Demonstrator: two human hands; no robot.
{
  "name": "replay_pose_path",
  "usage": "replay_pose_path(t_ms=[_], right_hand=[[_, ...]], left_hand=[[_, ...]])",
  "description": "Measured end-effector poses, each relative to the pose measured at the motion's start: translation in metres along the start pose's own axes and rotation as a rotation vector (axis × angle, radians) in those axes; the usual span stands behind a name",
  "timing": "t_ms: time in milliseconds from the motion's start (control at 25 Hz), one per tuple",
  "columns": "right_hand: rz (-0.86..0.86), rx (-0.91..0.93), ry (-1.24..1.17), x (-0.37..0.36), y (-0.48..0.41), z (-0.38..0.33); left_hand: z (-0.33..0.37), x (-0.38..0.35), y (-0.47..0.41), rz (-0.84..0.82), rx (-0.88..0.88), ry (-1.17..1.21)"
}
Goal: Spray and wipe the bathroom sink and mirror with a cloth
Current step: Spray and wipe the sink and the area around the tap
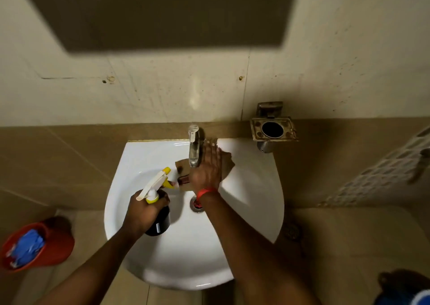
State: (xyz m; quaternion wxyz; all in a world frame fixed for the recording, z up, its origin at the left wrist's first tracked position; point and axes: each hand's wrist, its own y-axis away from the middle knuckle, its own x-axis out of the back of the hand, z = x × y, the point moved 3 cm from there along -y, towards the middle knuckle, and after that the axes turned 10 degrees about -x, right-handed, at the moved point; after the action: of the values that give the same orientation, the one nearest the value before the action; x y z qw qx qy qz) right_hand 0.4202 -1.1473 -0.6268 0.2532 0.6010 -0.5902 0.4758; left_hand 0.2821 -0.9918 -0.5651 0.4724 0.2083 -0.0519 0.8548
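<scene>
Low and left of centre, the left hand [144, 211] is wrapped around the spray bottle [158, 214], held over the sink [251, 200] bowl. Just above centre, the right hand [206, 170] presses flat and open on the brown cloth [226, 166] beside the tap [194, 149]. Wiping the sink looks underway; next, probably the mirror [162, 14], top of frame.

Red bucket [59, 242] on floor to my left, blue gloves [28, 246] inside. Rusty wall soap holder [273, 129] upper right.
</scene>
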Motion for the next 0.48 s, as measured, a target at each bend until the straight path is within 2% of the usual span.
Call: replay_pose_path(t_ms=[40,80,120,160,200,280,360,480], right_hand=[[-0.2,0.008,-0.107,0.002,0.002,0.008],[-0.289,0.005,0.092,0.013,-0.011,0.016],[-0.103,0.119,0.165,0.017,-0.03,0.019],[-0.004,0.154,0.191,0.026,-0.045,0.032],[0.028,0.059,0.229,0.037,-0.048,0.06],[0.145,-0.284,0.247,0.063,-0.041,0.111],[0.151,-0.558,0.167,0.074,-0.036,0.126],[0.093,-0.742,0.068,0.073,-0.052,0.108]], left_hand=[[0.001,0.006,0.0,-0.004,-0.022,-0.013],[0.003,0.01,0.001,-0.013,-0.057,-0.025],[0.004,0.013,0.001,-0.01,-0.079,-0.023],[0.004,0.015,0.002,-0.013,-0.084,-0.006],[0.005,0.013,0.005,-0.023,-0.082,0.008],[0.009,0.006,0.01,-0.042,-0.072,0.025],[0.01,0.004,0.014,-0.058,-0.075,0.064],[0.011,0.011,0.015,-0.071,-0.109,0.089]])
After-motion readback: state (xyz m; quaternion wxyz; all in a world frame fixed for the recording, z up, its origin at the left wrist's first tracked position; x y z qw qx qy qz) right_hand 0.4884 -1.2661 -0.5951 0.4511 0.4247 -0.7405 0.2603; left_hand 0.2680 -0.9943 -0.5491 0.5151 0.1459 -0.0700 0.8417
